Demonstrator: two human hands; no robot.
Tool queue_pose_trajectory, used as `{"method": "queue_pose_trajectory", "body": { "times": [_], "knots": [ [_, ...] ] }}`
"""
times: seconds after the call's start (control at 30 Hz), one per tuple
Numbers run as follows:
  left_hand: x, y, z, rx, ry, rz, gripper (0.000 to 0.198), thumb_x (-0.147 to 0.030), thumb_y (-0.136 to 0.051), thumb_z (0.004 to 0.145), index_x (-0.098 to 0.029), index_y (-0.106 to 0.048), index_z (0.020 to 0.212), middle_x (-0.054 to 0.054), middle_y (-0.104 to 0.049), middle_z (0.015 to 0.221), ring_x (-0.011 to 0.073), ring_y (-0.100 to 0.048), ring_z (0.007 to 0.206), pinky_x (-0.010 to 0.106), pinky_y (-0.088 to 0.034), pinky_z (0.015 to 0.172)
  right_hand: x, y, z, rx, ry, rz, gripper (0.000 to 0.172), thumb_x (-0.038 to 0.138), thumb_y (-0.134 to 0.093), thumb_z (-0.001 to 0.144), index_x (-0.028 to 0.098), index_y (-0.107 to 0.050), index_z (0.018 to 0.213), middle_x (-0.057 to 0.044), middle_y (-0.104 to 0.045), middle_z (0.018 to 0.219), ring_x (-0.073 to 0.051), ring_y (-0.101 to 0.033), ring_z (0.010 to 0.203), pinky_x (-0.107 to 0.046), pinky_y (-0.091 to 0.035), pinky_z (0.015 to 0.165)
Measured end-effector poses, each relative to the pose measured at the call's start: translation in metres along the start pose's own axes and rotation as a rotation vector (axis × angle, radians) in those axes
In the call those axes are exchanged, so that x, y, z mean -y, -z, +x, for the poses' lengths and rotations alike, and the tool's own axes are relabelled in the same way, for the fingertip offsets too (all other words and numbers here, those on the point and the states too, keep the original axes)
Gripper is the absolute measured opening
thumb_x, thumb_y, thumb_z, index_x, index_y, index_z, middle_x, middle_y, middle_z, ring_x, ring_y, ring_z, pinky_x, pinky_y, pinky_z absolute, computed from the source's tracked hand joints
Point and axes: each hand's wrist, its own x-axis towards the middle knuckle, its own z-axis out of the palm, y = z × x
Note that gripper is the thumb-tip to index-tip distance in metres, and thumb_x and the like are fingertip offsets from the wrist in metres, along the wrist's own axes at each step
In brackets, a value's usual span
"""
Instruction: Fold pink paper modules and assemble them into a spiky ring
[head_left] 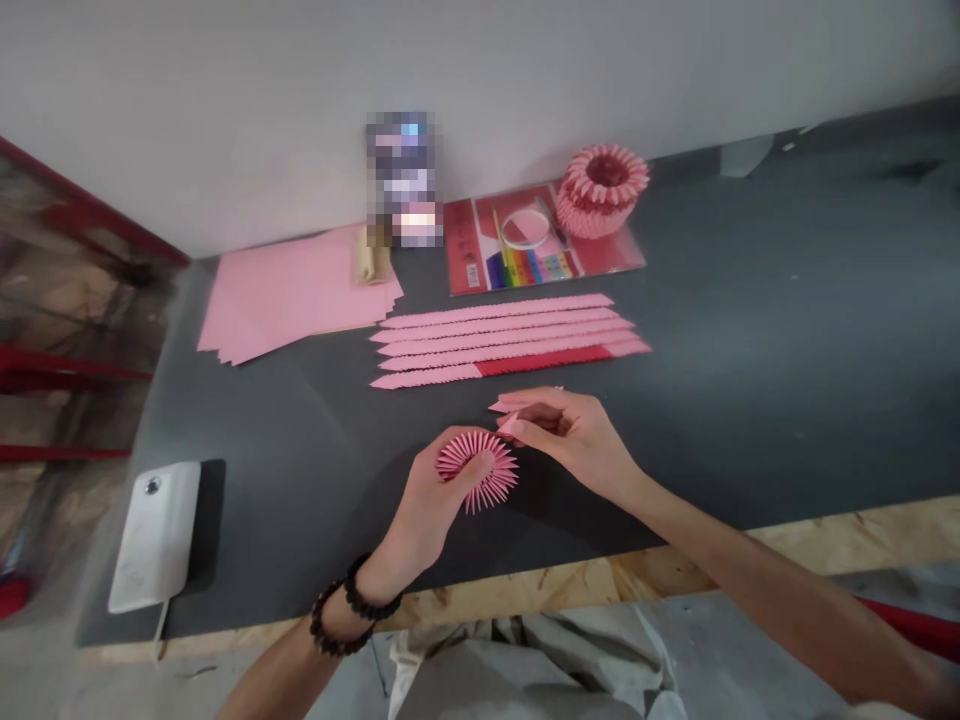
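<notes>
My left hand (433,490) is closed around a round pink folded-paper ring (491,487), its thumb pressed over the middle and the pointed pieces fanning outward. Close to the ring's upper right edge, my right hand (574,430) pinches a small pink folded paper piece (510,424) between thumb and fingers. Whether that piece touches the ring I cannot tell. Beyond both hands lie several long rows of nested pink paper pieces (495,335), the nearest row having a red section (544,361).
A pink folded-paper vase shape (602,190) stands on a red craft packet (469,250). Pink paper sheets (285,290) lie at left, with a beige roll (371,255) on them. A phone (405,180), blurred, leans on the wall. A white device (155,535) with a cable sits front left.
</notes>
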Motion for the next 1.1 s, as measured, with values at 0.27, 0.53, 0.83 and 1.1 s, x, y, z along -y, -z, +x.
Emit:
{"method": "queue_pose_trajectory", "body": {
  "times": [0.27, 0.53, 0.83, 1.1],
  "knots": [
    [-0.005, 0.005, 0.000, -0.042, -0.164, 0.399, 0.021, -0.037, -0.074, 0.090, -0.021, -0.076, 0.104, 0.002, -0.079, 0.097, 0.0197, -0.070, 0.089, 0.029, -0.052, 0.084, 0.002, -0.001, -0.004, -0.009, 0.010, 0.046, 0.023, 0.038, -0.079, 0.087, 0.021, -0.078, 0.102, -0.007, -0.081, 0.101, -0.021, -0.079, 0.089, -0.033, -0.067, 0.083],
    [-0.009, 0.001, -0.003, -0.154, -0.327, 0.661, 0.015, -0.034, -0.073, 0.089, -0.025, -0.077, 0.101, 0.004, -0.081, 0.101, 0.0225, -0.072, 0.088, 0.030, -0.050, 0.084, 0.002, -0.004, -0.006, -0.031, 0.033, -0.020, 0.019, 0.038, -0.081, 0.083, 0.022, -0.079, 0.093, -0.007, -0.079, 0.111, -0.020, -0.078, 0.088, -0.032, -0.067, 0.083],
    [-0.014, 0.001, -0.004, -0.094, -0.223, 0.544, 0.017, -0.035, -0.077, 0.086, -0.024, -0.081, 0.099, 0.004, -0.081, 0.094, 0.0223, -0.070, 0.081, 0.029, -0.050, 0.081, 0.001, -0.003, -0.006, -0.004, 0.083, -0.127, 0.015, 0.036, -0.078, 0.087, 0.023, -0.080, 0.095, -0.004, -0.081, 0.096, -0.018, -0.077, 0.083, -0.031, -0.065, 0.079],
    [-0.005, 0.003, 0.002, 0.011, 0.054, 0.050, 0.030, -0.037, -0.089, 0.075, -0.017, -0.078, 0.094, 0.004, -0.076, 0.086, 0.0177, -0.066, 0.077, 0.029, -0.054, 0.077, 0.000, 0.004, -0.004, -0.031, 0.169, -0.195, 0.011, 0.035, -0.078, 0.088, 0.025, -0.081, 0.092, -0.003, -0.081, 0.090, -0.019, -0.076, 0.079, -0.033, -0.064, 0.075]
  ]
}}
